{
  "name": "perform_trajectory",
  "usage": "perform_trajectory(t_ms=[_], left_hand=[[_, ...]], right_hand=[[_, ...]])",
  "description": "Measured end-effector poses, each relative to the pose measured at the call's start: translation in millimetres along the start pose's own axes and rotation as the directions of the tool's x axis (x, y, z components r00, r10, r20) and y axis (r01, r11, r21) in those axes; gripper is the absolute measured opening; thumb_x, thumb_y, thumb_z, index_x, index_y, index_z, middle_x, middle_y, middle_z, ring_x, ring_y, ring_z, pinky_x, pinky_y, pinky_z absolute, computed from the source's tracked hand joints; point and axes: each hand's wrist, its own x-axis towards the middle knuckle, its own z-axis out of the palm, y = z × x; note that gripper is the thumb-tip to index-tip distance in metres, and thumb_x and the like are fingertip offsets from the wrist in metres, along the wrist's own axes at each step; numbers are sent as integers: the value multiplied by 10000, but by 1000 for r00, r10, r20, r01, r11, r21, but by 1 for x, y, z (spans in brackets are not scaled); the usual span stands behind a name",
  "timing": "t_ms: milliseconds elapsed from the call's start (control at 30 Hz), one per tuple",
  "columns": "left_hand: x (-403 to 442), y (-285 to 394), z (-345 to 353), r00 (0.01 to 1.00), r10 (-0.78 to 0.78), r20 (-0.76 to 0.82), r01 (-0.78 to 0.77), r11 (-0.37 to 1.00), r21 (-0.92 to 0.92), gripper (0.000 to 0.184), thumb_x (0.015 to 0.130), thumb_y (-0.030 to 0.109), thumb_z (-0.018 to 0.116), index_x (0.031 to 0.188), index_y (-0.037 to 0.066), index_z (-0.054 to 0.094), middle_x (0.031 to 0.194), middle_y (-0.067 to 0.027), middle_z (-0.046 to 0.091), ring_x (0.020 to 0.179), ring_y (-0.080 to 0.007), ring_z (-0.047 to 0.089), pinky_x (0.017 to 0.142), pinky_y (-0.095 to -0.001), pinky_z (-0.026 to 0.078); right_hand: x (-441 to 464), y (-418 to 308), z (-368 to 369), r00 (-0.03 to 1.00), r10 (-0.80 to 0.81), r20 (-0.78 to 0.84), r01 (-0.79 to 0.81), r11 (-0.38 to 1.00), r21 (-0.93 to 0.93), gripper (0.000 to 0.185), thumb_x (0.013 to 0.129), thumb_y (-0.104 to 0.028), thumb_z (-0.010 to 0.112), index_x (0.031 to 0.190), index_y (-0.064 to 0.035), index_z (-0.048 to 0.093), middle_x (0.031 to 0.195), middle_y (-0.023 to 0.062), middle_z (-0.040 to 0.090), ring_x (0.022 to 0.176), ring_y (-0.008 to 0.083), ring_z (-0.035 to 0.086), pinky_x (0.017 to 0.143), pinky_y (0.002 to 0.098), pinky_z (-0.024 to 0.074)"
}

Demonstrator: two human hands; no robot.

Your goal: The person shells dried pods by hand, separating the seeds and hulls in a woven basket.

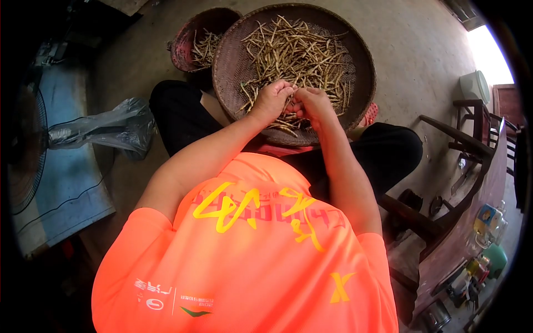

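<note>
A wide, round woven basket [363,55] holds a heap of dry, tan bean pods [297,50]. My left hand [272,101] and my right hand [312,102] meet over the near part of the heap, fingertips almost touching. Both are closed in a pinch, on what looks like a dried bean pod, mostly covered by the fingers. Loose pods lie below and around the hands.
Behind the basket's left side stands a reddish bucket [180,50] with more pods. A fan [28,144] and a plastic bag [119,127] are at the left. On the right are wooden chairs [472,141] and a table [461,244] bearing jars.
</note>
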Motion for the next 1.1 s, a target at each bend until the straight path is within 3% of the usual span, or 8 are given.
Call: perform_trajectory(t_ms=[133, 300, 400, 467, 667, 800, 967, 1100], left_hand=[[2, 2, 4, 995, -98, 7, 98, 989, -110, 172, 954, 124, 445, 1013, 17, 567, 722, -15, 564, 531, -84, 502, 464, -222, 422], [5, 14, 3, 980, -198, -11, 195, 973, -127, 164, 943, 126, 428, 989, 28, 550, 650, -2, 524, 491, -79, 465, 421, -224, 372], [8, 7, 2, 989, -140, -37, 137, 988, -77, 156, 921, 104, 445, 1008, 25, 548, 698, -5, 542, 525, -72, 476, 441, -217, 372], [13, -4, 2, 996, -34, -87, 25, 995, -99, 154, 898, 77, 469, 1015, 18, 549, 785, -14, 568, 627, -68, 518, 531, -211, 423], [8, -1, 2, 996, 59, -65, -57, 998, 37, 203, 866, 29, 453, 1050, -8, 530, 891, -37, 591, 778, -83, 555, 701, -224, 465], [6, 3, 3, 998, 40, -55, -37, 998, 52, 217, 859, 15, 446, 1062, -12, 516, 896, -47, 591, 759, -91, 553, 685, -228, 465], [13, -10, -4, 994, -97, 42, 88, 980, 179, 164, 885, 96, 427, 927, 7, 557, 728, -27, 580, 644, -100, 539, 599, -236, 443], [10, -7, -6, 993, -117, 23, 105, 948, 301, 197, 894, 143, 415, 843, 27, 566, 615, 5, 524, 551, -92, 491, 519, -244, 401]], right_hand=[[5, 4, 0, 999, -37, 32, 37, 999, 0, 251, 895, -230, 577, 792, -2, 569, 638, 59, 614, 496, 99, 563, 436, 215, 440], [6, 6, 6, 973, -229, -16, 227, 970, -87, 229, 913, -221, 556, 838, -7, 580, 650, 36, 596, 501, 83, 538, 450, 215, 434], [3, 2, 6, 985, -170, 19, 171, 983, -70, 201, 898, -214, 583, 880, -14, 582, 694, 23, 596, 527, 81, 543, 454, 210, 438], [3, 2, 3, 988, -153, 24, 153, 988, -18, 195, 891, -213, 597, 893, -19, 580, 712, 19, 597, 541, 79, 546, 458, 208, 443], [3, 0, 2, 989, -142, 30, 140, 989, 42, 184, 869, -205, 631, 903, -31, 581, 739, 6, 593, 567, 75, 549, 472, 206, 464], [5, 2, 3, 984, -174, 30, 175, 984, -19, 159, 871, -180, 628, 859, -27, 585, 703, 7, 585, 555, 73, 545, 469, 207, 460], [11, 6, 2, 971, -239, 5, 239, 968, -76, 170, 881, -156, 614, 804, -6, 586, 644, 17, 578, 516, 77, 528, 453, 215, 442], [12, 5, 0, 961, -274, -40, 269, 958, -103, 184, 882, -153, 614, 793, 5, 588, 617, 24, 577, 486, 78, 513, 446, 223, 433]])
